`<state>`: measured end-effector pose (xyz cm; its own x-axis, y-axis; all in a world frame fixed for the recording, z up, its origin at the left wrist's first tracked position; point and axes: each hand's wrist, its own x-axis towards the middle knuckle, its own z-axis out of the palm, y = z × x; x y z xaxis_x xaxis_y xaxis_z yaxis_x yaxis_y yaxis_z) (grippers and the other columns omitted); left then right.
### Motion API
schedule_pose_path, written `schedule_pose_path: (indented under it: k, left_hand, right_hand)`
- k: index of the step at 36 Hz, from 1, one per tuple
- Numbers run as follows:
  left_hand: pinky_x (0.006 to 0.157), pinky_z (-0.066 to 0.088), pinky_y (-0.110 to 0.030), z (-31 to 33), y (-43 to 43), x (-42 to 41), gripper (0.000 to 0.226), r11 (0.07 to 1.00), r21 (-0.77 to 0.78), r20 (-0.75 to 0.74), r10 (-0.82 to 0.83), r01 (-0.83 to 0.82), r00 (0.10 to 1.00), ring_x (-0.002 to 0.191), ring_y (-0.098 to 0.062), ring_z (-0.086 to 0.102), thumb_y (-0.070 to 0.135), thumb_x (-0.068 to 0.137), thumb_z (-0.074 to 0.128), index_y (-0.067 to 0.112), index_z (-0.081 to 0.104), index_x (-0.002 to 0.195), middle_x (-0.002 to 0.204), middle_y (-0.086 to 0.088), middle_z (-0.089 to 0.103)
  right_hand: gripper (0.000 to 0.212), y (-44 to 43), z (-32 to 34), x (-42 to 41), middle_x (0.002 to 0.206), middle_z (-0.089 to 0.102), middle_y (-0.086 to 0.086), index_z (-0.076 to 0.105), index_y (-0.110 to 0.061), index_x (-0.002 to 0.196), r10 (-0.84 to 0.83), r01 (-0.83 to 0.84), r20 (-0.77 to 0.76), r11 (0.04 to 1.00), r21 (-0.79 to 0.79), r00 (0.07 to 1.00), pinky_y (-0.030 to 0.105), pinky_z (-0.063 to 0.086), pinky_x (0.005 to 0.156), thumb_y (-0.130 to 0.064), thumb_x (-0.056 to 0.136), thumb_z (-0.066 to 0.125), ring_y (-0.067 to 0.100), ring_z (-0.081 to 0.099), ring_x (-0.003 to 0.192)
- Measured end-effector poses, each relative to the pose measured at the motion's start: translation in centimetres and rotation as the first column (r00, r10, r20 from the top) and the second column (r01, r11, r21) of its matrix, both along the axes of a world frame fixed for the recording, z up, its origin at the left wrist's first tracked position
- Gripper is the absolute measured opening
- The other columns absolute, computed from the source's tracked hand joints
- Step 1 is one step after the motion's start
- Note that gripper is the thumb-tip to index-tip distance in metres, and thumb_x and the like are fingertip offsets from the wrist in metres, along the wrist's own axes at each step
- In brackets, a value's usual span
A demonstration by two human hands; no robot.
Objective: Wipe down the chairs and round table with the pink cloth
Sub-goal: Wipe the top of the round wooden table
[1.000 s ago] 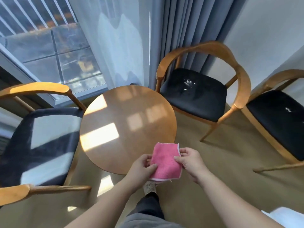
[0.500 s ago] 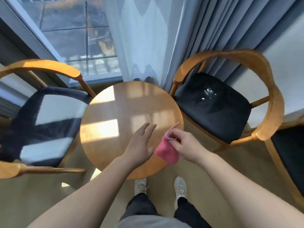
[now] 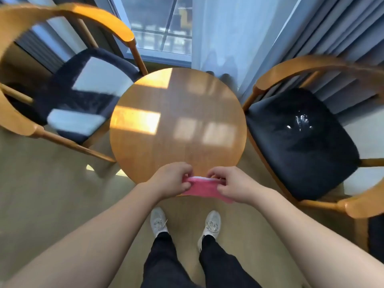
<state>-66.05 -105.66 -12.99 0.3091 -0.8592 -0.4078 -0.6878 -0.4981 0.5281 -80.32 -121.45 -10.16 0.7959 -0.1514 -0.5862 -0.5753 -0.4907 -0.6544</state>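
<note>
Both engaged: left grip [image 3: 170,180] and right grip [image 3: 233,186] each pinch one end of the pink cloth [image 3: 202,187], fingers curled over its top edge. Cloth is stretched between them at the near edge of the round counter [image 3: 178,125]; contact unclear. Counter sits between left chair [image 3: 83,96] and right chair [image 3: 299,146].

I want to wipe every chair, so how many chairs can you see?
2. The left chair and the right chair flank the round table. A dark patch at the lower right edge may belong to a third, mostly out of view.
</note>
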Motion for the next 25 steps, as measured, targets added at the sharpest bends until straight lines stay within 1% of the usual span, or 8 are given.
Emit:
schedule_pose_path:
  k: [3, 8, 11, 16, 18, 20, 22, 25]
  left_hand:
    - [0.067, 0.041, -0.030, -1.5, -0.8, 0.5, 0.014, 0.993, 0.078, -0.016, 0.087, -0.086, 0.996, 0.090, -0.024, 0.059, 0.021, 0.081, 0.058, 0.025, 0.054, 0.094, 0.089, 0.004, 0.061]
    - [0.086, 0.045, -0.033, -6.2, -3.4, 3.3, 0.051, 0.925, -0.041, -0.012, 0.377, -0.377, 0.926, 0.107, -0.022, 0.056, 0.022, 0.087, 0.059, 0.020, 0.043, 0.135, 0.123, -0.004, 0.057]
    - [0.090, 0.043, -0.033, -8.6, -2.9, 4.5, 0.049, 0.852, -0.073, 0.012, 0.520, -0.518, 0.854, 0.110, -0.022, 0.055, 0.020, 0.088, 0.059, 0.013, 0.046, 0.135, 0.125, -0.006, 0.055]
    - [0.094, 0.043, -0.037, -13.3, 2.0, 5.5, 0.036, 0.846, -0.002, 0.176, 0.525, -0.533, 0.833, 0.118, -0.022, 0.050, 0.020, 0.091, 0.054, 0.015, 0.054, 0.126, 0.127, -0.005, 0.054]
    - [0.095, 0.042, -0.039, -15.1, 4.1, 6.1, 0.035, 0.838, 0.031, 0.231, 0.524, -0.544, 0.820, 0.119, -0.025, 0.048, 0.021, 0.090, 0.054, 0.013, 0.054, 0.124, 0.127, -0.006, 0.054]
    - [0.101, 0.038, -0.039, -16.7, 5.7, 7.2, 0.039, 0.827, 0.030, 0.288, 0.530, -0.561, 0.798, 0.124, -0.026, 0.043, 0.021, 0.090, 0.053, 0.010, 0.053, 0.127, 0.132, -0.008, 0.051]
    - [0.111, 0.027, -0.038, -17.9, 6.8, 8.3, 0.046, 0.820, 0.034, 0.342, 0.528, -0.572, 0.777, 0.134, -0.025, 0.034, 0.025, 0.092, 0.050, 0.009, 0.046, 0.135, 0.143, -0.008, 0.042]
    - [0.117, 0.008, -0.033, -19.9, 7.6, 10.0, 0.054, 0.810, 0.064, 0.382, 0.520, -0.583, 0.764, 0.145, -0.019, 0.012, 0.031, 0.097, 0.041, 0.012, 0.030, 0.147, 0.157, -0.004, 0.021]
  right_hand:
    - [0.043, -1.3, -2.2, 1.6, 0.095, 0.063, -0.007, 0.065, -0.023, 0.114, 0.034, -0.036, -0.066, 0.998, -0.042, 0.997, 0.024, 0.048, 0.070, -0.003, 0.079, 0.050, 0.015, 0.062, 0.087]
    - [0.048, -4.3, -8.9, 6.0, 0.130, 0.058, 0.012, 0.057, -0.013, 0.131, -0.041, 0.016, -0.071, 0.946, -0.322, 0.997, 0.038, 0.044, 0.099, -0.003, 0.085, 0.049, 0.032, 0.052, 0.120]
    - [0.043, -5.1, -12.0, 7.0, 0.129, 0.053, 0.016, 0.055, -0.006, 0.129, -0.109, 0.075, -0.038, 0.859, -0.506, 0.993, 0.041, 0.041, 0.096, -0.009, 0.086, 0.051, 0.037, 0.047, 0.119]
    - [0.039, -0.6, -16.3, 6.9, 0.139, 0.043, 0.017, 0.047, -0.005, 0.133, -0.163, 0.134, -0.033, 0.893, -0.430, 0.986, 0.041, 0.039, 0.099, -0.020, 0.097, 0.045, 0.036, 0.046, 0.124]
    - [0.053, 1.9, -18.3, 7.0, 0.156, 0.021, 0.021, 0.029, -0.007, 0.149, -0.157, 0.094, -0.115, 0.898, -0.430, 0.981, 0.043, 0.021, 0.117, -0.032, 0.102, 0.035, 0.036, 0.023, 0.144]
    - [0.065, 3.8, -20.4, 7.2, 0.161, -0.009, 0.020, 0.003, -0.013, 0.156, -0.187, 0.074, -0.196, 0.878, -0.474, 0.963, 0.045, -0.002, 0.121, -0.043, 0.103, 0.023, 0.034, -0.008, 0.149]
    - [0.071, 4.9, -22.3, 7.5, 0.158, -0.023, 0.021, -0.013, -0.015, 0.154, -0.239, 0.090, -0.224, 0.848, -0.522, 0.945, 0.048, -0.008, 0.120, -0.051, 0.101, 0.017, 0.035, -0.019, 0.147]
    - [0.077, 5.3, -24.4, 8.0, 0.155, -0.029, 0.020, -0.020, -0.015, 0.152, -0.296, 0.127, -0.231, 0.826, -0.550, 0.927, 0.052, -0.011, 0.119, -0.059, 0.098, 0.013, 0.036, -0.023, 0.145]
